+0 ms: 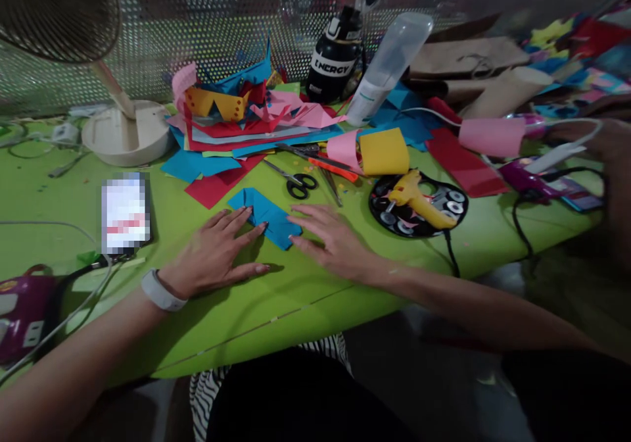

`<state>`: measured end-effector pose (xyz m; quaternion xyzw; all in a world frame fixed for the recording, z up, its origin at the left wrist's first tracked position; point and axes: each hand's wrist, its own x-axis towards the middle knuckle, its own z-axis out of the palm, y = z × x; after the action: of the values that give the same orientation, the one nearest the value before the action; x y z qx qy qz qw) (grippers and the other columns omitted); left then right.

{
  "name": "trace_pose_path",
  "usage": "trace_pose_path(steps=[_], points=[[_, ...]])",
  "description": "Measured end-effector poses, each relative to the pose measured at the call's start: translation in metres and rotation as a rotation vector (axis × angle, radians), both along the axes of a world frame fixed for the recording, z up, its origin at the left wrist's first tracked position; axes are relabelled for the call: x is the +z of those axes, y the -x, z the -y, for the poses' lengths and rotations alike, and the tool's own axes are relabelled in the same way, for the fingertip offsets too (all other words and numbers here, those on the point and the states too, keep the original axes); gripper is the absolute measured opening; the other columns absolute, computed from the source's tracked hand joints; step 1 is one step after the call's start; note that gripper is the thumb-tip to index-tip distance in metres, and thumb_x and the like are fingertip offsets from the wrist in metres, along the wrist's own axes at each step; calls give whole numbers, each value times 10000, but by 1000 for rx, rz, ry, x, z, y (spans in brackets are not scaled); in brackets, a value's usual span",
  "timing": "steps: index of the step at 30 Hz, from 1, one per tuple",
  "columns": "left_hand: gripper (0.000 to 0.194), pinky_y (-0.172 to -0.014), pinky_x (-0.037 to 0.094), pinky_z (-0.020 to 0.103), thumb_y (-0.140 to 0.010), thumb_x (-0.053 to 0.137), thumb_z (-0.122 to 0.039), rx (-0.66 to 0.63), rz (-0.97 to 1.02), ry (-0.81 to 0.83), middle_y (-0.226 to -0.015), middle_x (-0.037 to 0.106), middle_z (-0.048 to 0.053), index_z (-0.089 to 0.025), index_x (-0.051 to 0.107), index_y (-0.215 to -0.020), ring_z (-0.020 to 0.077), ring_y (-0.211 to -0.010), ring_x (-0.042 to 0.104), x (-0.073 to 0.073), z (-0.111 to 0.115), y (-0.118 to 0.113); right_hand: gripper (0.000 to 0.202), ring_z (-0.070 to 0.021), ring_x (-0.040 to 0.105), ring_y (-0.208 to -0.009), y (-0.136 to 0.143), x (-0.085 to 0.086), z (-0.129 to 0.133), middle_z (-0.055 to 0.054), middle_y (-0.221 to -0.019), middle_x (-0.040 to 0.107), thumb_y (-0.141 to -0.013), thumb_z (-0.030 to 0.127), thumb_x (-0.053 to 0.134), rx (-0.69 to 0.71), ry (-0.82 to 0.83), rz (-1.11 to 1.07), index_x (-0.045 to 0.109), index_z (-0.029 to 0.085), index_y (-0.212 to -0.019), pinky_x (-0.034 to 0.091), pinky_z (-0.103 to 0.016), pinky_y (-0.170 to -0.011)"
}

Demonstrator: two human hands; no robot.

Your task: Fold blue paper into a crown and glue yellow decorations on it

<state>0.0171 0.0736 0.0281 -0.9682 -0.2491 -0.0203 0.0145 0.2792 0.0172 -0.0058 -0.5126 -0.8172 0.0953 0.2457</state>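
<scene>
A folded piece of blue paper point(277, 223) lies on the green table between my two hands. My left hand point(217, 248), with a pale band at the wrist, rests flat with its fingers spread, the fingertips on the paper's left part. From the right, my right hand point(338, 241) reaches in with fingers stretched out, its tips at the paper's right edge. Just beyond the paper lie black-handled scissors point(300, 185). To the right of my right hand, a yellow glue gun point(419, 198) sits on a round black tray point(382, 213).
A phone point(125, 212) lies left, near a fan point(125, 133). Coloured paper scraps point(246, 133) are heaped at the back beside a black bottle point(335, 54) and a tilted clear bottle point(389, 67). Yellow point(384, 151) and pink paper rolls point(493, 136) stand right; another person's hand point(582, 133) shows there.
</scene>
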Motion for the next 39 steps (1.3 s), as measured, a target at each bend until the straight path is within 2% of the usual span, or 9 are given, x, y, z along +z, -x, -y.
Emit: trace_pose_path(steps=[4,9,17,21,24,27,31,34,39], points=[[758,-886,484,463,-926,292,-712,17,10,-170,-1146,660,193,-123,616,-1277,330,-1060,625,8,12,-4,335,-289,533,-1248,6,4,-5,-118,-1333,611,-949,393,552,90,-36,74,696,214,-1193,458,-521,-1031],[715,-689,480,383,-906,343,-727,-87,118,-204,-816,661,99,-112,698,-981,243,-750,617,12,20,-4,286,-254,570,-1198,-4,-2,-35,-106,-1289,635,-965,230,513,156,-53,84,712,254,-1170,469,-511,-1017],[437,-717,511,354,-983,416,-522,24,261,-117,-909,673,100,-139,626,-968,226,-811,628,1,17,-5,309,-236,597,-1151,3,7,-55,-58,-1251,660,-914,215,536,195,-59,32,704,294,-1160,486,-487,-991],[440,-657,523,346,-975,433,-525,91,325,-120,-855,667,104,-114,584,-1020,223,-754,630,-5,17,-6,215,-261,642,-997,-24,20,-59,-96,-1035,713,-887,281,559,-191,-124,41,725,208,-1002,505,-448,-904],[493,-681,542,358,-987,434,-478,86,365,-135,-923,679,114,-91,488,-1288,228,-776,648,-8,16,-7,177,-262,638,-895,-48,23,-62,-101,-914,695,-868,275,561,-388,-100,137,705,182,-911,498,-399,-797],[638,-826,548,407,-971,496,-434,89,390,-139,-1153,651,163,-129,285,-1490,269,-991,653,-10,14,-8,163,-254,618,-871,-57,24,-64,-94,-896,678,-871,281,558,-376,-80,197,687,185,-892,471,-374,-771],[726,-1095,403,469,-964,531,-351,30,402,-154,-1528,385,173,-193,142,-1556,310,-1421,357,-13,12,-9,211,-275,581,-972,-56,28,-76,-126,-1002,669,-902,254,506,-364,-109,282,683,171,-980,438,-381,-828],[688,-1137,367,456,-981,503,-314,-9,378,-132,-1536,395,140,-179,149,-1555,276,-1455,306,-16,10,-10,292,-306,544,-1059,-55,28,-92,-158,-1136,651,-901,224,490,-393,-128,368,651,142,-1132,412,-404,-874],[515,-1139,384,455,-974,515,-268,-48,416,-90,-1435,528,133,-148,349,-1447,243,-1382,435,-15,10,-10,313,-330,537,-1040,-53,16,-119,-172,-1110,660,-900,219,502,-398,-75,459,631,132,-1171,382,-450,-888]])
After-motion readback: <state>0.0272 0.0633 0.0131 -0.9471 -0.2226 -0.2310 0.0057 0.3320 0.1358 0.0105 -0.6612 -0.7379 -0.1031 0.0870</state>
